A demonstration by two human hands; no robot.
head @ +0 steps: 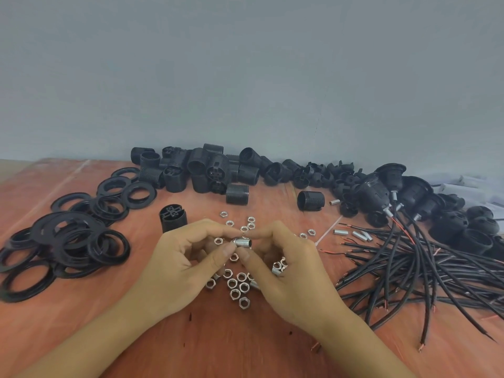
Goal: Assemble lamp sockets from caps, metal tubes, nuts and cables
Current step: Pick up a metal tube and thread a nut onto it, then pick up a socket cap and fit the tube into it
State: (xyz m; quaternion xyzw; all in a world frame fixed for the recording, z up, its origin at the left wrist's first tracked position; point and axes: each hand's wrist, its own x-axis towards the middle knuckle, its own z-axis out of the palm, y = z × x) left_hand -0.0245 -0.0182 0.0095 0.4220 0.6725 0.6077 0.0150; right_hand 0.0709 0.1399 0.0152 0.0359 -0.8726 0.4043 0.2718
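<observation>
Assembly workbench: sorted piles of socket shells, rings, cables.

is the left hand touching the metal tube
Touching. In the head view the left hand pinches the metal tube at its left end between thumb and forefinger.

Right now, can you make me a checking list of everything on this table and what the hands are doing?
Surface: reddish wooden table, with dark specks.
Job's things: rings piled left; shells heaped at the back; caps beside them; nuts scattered mid-table; spare tubes right; finished sockets far right.
Clutter: pale items far right, too blurred to name.
Hands: left hand and right hand both pinch one threaded tube above the nuts.
Cables: black cables sprawled right, bare ends showing.
Surroundings: plain grey wall.
</observation>
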